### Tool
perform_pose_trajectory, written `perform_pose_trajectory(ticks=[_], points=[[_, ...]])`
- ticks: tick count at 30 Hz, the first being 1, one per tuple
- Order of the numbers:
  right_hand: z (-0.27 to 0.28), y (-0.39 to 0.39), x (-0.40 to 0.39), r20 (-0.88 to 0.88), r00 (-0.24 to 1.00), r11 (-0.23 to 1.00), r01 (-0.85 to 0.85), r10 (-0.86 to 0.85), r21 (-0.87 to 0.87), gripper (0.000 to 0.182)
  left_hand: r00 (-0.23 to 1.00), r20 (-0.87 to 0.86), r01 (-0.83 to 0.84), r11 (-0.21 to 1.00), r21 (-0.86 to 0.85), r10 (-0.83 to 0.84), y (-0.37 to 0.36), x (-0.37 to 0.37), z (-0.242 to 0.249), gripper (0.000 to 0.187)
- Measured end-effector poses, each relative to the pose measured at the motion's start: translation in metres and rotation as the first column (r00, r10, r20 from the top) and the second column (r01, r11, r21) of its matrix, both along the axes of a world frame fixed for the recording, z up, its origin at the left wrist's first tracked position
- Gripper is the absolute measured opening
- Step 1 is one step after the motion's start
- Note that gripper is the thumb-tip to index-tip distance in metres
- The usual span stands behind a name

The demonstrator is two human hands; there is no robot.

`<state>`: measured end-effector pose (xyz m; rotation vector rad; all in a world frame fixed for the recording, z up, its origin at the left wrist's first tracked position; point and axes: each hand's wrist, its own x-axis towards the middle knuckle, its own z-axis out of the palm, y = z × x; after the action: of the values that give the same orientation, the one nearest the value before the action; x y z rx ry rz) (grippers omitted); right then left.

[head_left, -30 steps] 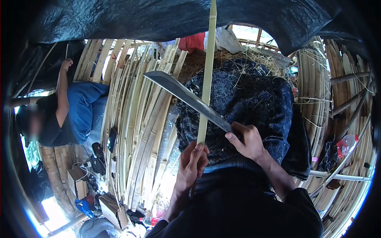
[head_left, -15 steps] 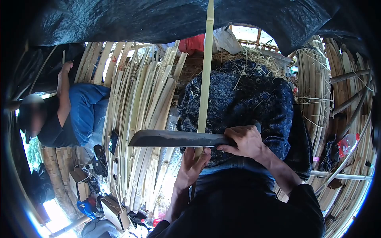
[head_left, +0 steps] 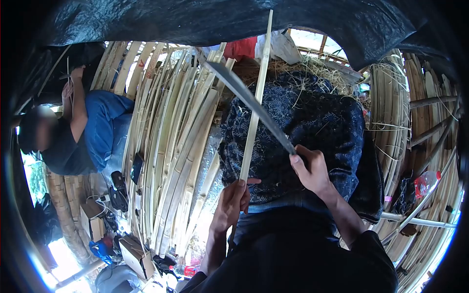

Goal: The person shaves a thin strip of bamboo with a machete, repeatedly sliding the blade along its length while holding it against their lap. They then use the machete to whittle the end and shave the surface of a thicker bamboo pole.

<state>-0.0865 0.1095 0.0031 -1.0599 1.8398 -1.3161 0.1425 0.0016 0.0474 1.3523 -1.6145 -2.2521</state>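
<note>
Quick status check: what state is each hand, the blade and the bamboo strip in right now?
left hand: closed around the bamboo strip's lower end
right hand: closed on the knife handle
knife: raised, blade angled up to the left, crossing the strip
bamboo strip: held near upright, unbroken

Daylight enters from the lower left and through gaps at the top, blowing out those patches, while a dark tarpaulin (head_left: 195, 19) shades the upper frame, the fisheye lens bends the bamboo strips (head_left: 171, 146) and blackens the corners, and the centre stays sharp.
</note>
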Motion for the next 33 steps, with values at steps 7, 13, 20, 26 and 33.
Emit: perform_pose_trajectory(ticks=[7, 13, 20, 26, 33], points=[[0.007, -0.008, -0.001, -0.149, 0.987, 0.997, -0.048, 0.055, 0.055, 0.038, 0.996, -0.088, -0.016, 0.999, 0.041, 0.020, 0.002, -0.004, 0.003, 0.058], [0.003, -0.010, 0.012, -0.328, 0.927, 0.982, -0.156, 0.183, 0.107, 0.040, 0.987, -0.149, -0.043, 0.989, 0.138, 0.064, 0.003, -0.001, -0.001, 0.046], [-0.001, -0.012, 0.017, -0.391, 0.891, 0.972, -0.188, 0.231, 0.144, 0.042, 0.980, -0.196, 0.052, 0.992, 0.118, -0.028, -0.001, -0.003, 0.005, 0.045], [0.002, -0.014, 0.016, -0.381, 0.902, 0.978, -0.165, 0.203, 0.131, 0.043, 0.935, -0.338, 0.149, 0.984, 0.096, -0.109, -0.004, -0.003, 0.006, 0.064], [0.005, -0.013, 0.015, -0.372, 0.910, 0.981, -0.141, 0.182, 0.135, 0.043, 0.905, -0.424, 0.079, 0.964, 0.254, 0.038, -0.002, 0.004, -0.002, 0.063]])
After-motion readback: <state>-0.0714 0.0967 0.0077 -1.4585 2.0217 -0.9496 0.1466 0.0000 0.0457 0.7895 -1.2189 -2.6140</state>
